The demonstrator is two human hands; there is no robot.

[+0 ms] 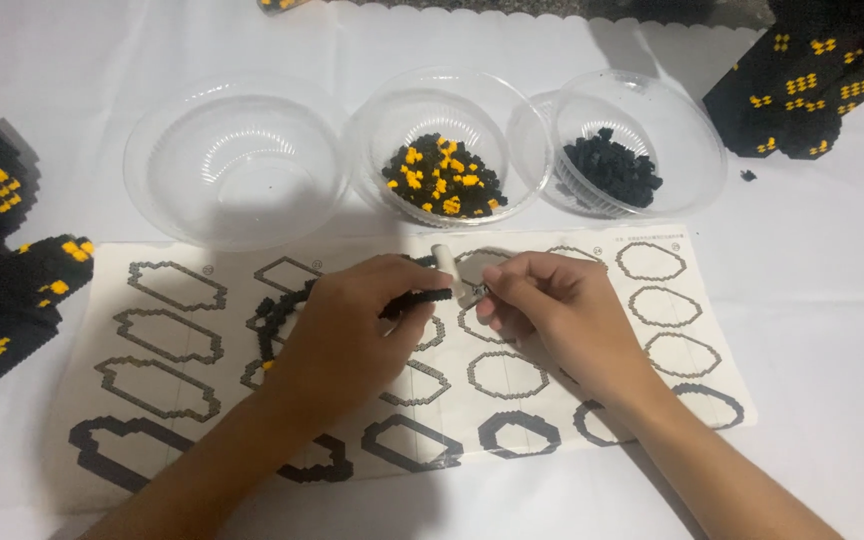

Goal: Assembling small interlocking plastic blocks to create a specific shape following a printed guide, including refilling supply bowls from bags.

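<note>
1. Left hand (347, 325) curled, pinching black brick ring (287, 312) over instruction sheet (152, 400).
2. Right hand (552, 305) closed, fingertips gripping small white-tipped tool (455, 272) against ring's end.
3. Behind: empty bowl (232, 160), black-yellow brick bowl (444, 145), black brick bowl (627, 140).

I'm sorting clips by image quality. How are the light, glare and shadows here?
Head view: bright, even light on the white table; glare rings in the empty bowl; soft shadows under the left hand and right hand fall across the sheet; the black blocks lose detail; edges look slightly soft.
</note>
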